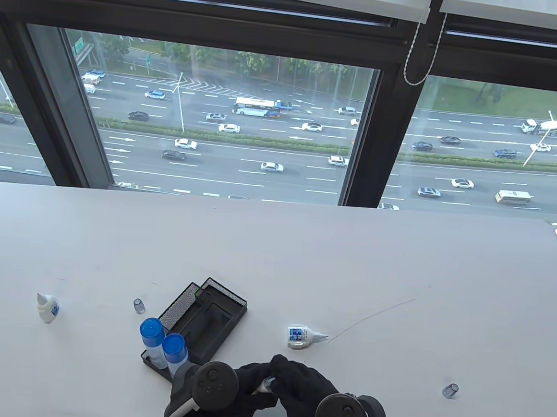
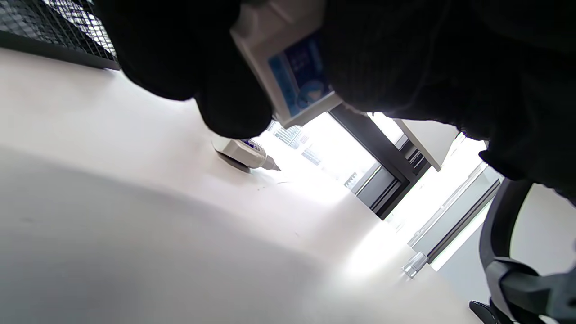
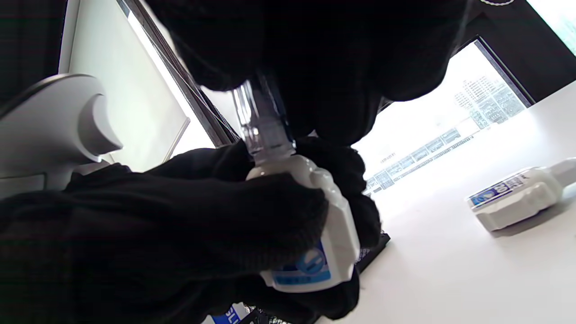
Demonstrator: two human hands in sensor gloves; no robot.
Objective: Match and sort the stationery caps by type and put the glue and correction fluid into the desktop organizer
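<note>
My left hand (image 1: 250,384) grips a white correction fluid bottle (image 3: 324,234) with a blue label near the table's front edge. My right hand (image 1: 289,378) pinches a clear cap (image 3: 261,121) that sits on that bottle's tip. In the table view the held bottle (image 1: 264,384) is almost hidden by the gloves. A second uncapped bottle (image 1: 299,337) lies on its side just beyond my hands. A third bottle (image 1: 48,307) lies at the far left. The black mesh organizer (image 1: 223,295) holds two blue-capped glue sticks (image 1: 152,332).
A loose clear cap (image 1: 139,305) stands left of the organizer, another clear cap (image 1: 450,390) at the right. The white table (image 1: 304,249) ends at a window wall. In the left wrist view the lying bottle (image 2: 245,153) and a cap (image 2: 415,264) show.
</note>
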